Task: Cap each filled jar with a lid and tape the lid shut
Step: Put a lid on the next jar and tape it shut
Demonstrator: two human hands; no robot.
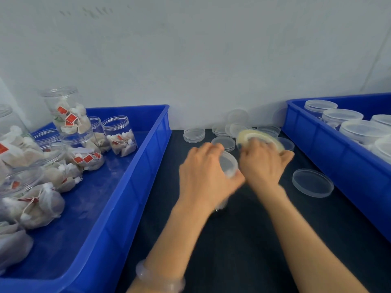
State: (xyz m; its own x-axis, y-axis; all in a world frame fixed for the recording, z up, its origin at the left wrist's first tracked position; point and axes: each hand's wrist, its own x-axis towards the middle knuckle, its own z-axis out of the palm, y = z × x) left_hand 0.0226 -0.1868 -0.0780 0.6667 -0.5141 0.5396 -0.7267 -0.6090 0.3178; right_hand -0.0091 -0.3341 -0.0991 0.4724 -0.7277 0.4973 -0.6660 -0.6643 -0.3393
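A clear plastic jar (228, 164) with a lid on top stands on the dark table, mostly hidden under my hands. My left hand (206, 176) is wrapped around its left side and top. My right hand (264, 163) holds a roll of clear tape (258, 137) just right of the jar's lid. Both hands are blurred by motion. Whether tape touches the lid I cannot tell. Loose clear lids (194, 135) lie on the table behind the hands, and one lid (312, 182) lies to the right.
A blue bin (135, 187) on the left holds several open jars (119, 135) filled with white tea sachets. Another blue bin (330, 144) on the right holds several lidded jars (359, 132). A white wall stands close behind.
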